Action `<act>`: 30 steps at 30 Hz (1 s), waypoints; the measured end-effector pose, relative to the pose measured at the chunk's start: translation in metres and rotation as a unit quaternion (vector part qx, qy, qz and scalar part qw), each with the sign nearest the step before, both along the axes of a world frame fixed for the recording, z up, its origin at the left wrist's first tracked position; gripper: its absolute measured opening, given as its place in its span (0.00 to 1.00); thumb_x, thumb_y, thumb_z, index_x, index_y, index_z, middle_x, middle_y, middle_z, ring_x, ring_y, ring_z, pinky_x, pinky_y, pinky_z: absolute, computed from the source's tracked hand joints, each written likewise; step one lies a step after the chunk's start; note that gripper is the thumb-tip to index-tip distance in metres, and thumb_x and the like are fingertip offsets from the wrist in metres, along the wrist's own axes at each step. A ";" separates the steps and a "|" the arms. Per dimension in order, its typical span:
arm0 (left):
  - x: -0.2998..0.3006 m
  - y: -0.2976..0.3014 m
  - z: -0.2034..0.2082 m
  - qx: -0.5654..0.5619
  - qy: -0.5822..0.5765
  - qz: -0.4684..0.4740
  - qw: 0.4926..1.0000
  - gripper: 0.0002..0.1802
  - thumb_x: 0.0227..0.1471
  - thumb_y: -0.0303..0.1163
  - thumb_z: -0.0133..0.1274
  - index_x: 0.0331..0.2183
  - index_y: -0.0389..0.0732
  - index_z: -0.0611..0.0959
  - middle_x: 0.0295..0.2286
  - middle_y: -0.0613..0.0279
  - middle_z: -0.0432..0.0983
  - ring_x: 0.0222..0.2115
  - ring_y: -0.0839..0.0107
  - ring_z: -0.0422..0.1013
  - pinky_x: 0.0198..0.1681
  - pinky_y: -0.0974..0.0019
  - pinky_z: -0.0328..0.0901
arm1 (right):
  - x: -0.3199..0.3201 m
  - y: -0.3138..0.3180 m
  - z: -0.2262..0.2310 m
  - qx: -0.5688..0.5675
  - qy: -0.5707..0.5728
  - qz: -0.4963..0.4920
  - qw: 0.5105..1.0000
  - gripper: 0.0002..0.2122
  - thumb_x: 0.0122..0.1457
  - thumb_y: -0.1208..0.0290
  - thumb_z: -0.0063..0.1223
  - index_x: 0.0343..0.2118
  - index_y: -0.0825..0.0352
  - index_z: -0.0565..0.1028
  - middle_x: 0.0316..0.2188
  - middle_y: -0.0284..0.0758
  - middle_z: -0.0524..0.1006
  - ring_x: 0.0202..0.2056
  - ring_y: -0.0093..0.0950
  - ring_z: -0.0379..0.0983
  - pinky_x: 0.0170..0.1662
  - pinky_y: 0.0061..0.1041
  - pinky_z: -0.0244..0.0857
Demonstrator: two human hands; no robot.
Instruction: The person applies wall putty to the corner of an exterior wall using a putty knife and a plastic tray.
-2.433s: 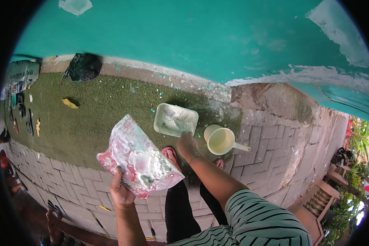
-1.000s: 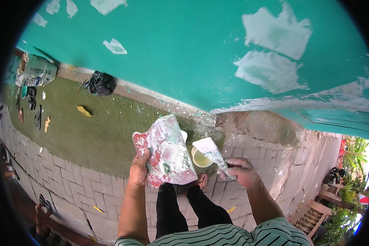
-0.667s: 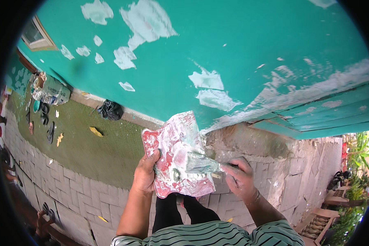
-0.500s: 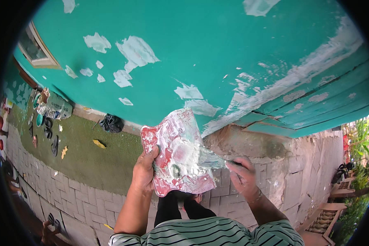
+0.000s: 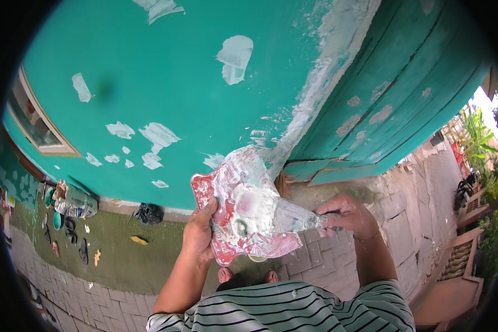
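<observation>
My left hand [image 5: 198,237] grips the near left edge of a red plastic board [image 5: 203,188], its thumb on top. White putty [image 5: 260,206] is smeared over much of the board, thickest around the middle. From the right, my right hand [image 5: 349,217] pinches the handle of a putty knife [image 5: 296,216]. Its broad, putty-coated blade lies against the putty on the board; the handle is mostly hidden by the fingers. Beyond the board rises a green wall [image 5: 193,105] with white putty patches [image 5: 235,58] and a long white strip [image 5: 329,66] along its corner.
A round container [image 5: 257,258] partly shows under the board, near my feet. Sandals [image 5: 83,252], a black plastic bag [image 5: 149,213] and a white sack [image 5: 76,203] lie along the left ground. Paving [image 5: 326,255] runs below, with a balustrade [image 5: 454,265] at the right.
The view has shifted, showing more of the wall and its corner, which now appears further left. My right hand and the knife have moved slightly right, the blade still on the board.
</observation>
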State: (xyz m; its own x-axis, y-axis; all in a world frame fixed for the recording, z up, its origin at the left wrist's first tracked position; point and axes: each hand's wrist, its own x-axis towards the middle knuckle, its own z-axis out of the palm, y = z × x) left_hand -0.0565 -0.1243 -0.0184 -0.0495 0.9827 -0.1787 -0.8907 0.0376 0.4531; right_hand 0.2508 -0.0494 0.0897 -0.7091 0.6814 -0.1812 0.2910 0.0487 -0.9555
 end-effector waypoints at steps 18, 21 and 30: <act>-0.022 -0.093 0.090 0.064 0.036 -0.083 0.994 0.21 0.63 0.32 0.46 0.54 0.32 0.70 0.46 0.47 0.76 0.44 0.57 0.77 0.46 0.50 0.75 | 0.023 -0.181 0.050 0.224 0.104 -0.194 0.949 0.08 0.56 0.79 0.57 0.38 0.78 0.78 0.29 0.35 0.79 0.30 0.19 0.73 0.33 0.21 0.66; -0.031 -0.126 0.094 0.076 0.045 -0.098 0.991 0.21 0.64 0.32 0.45 0.55 0.32 0.69 0.47 0.47 0.75 0.44 0.57 0.77 0.46 0.51 0.76 | -0.004 -0.230 0.071 0.318 -0.019 -0.157 0.935 0.10 0.55 0.78 0.59 0.40 0.73 0.79 0.32 0.38 0.81 0.28 0.28 0.74 0.34 0.26 0.67; 0.005 -0.079 0.095 0.092 0.075 -0.094 0.988 0.20 0.64 0.31 0.43 0.55 0.33 0.69 0.46 0.47 0.75 0.44 0.56 0.77 0.46 0.51 0.75 | -0.025 -0.187 0.080 0.552 -0.175 -0.161 0.799 0.11 0.52 0.73 0.58 0.39 0.66 0.79 0.29 0.40 0.79 0.30 0.41 0.75 0.32 0.36 0.68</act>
State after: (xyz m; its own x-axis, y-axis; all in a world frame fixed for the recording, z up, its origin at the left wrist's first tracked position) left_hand -0.0519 -0.2038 0.0770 0.1246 0.9922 -0.0002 -0.7984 0.1004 0.5938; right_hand 0.2262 -0.2368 0.1701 -0.5028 0.6995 0.5079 0.6975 0.6753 -0.2395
